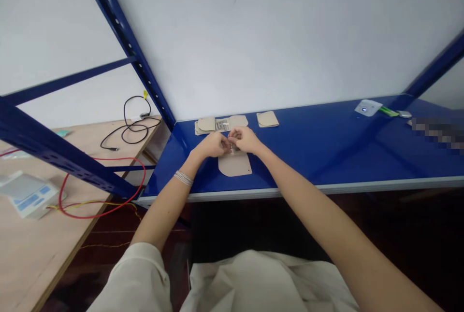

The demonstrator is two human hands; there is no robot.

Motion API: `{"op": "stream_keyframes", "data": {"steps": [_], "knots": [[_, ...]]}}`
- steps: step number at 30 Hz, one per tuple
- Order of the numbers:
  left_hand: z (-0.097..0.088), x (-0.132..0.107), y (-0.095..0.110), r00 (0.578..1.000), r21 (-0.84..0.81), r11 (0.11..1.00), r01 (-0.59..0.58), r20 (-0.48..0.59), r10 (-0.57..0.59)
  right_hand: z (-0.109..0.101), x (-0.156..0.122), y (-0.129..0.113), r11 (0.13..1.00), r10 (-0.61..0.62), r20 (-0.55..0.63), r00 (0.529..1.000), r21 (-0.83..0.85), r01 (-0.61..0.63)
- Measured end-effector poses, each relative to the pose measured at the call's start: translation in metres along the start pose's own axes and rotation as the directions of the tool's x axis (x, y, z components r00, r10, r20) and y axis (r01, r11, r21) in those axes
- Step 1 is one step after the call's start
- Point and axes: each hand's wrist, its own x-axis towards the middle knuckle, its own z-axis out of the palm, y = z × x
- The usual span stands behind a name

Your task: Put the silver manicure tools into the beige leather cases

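Left grip [213, 144] and right grip [244, 139] pinched on a small pale piece [232, 148] over a tan cutout [235, 166]! Another cutout [267, 119] lies beyond.

Bright, even light washes the wall [275, 36] behind the shelf [326, 152], whose glossy blue top carries broad pale glare. A faint, soft shadow lies under the right hand [245, 139]. Wide-angle distortion bends the upright [119, 36], and a pixelated patch [438, 133] blurs the shelf's right end.

White wall [275, 36], blue steel shelf frame [126, 46] — plywood table [39, 263] to the left, dark floor [380, 220]
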Motion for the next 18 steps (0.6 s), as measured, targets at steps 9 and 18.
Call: {"op": "stream_keyframes", "data": {"steps": [9,18], "knots": [[0.0000,0.0000,0.0008,1.000,-0.021,1.000,-0.012,-0.003,0.012,-0.0012,0.0018,-0.0065,0.979,0.056,-0.191,0.980,0.205,-0.016],[0.0029,0.0015,-0.0026,0.999,-0.031,0.999,-0.034,-0.019,0.033,-0.0044,0.0003,-0.0088,0.947,0.172,-0.098,0.980,0.291,-0.137]]}}
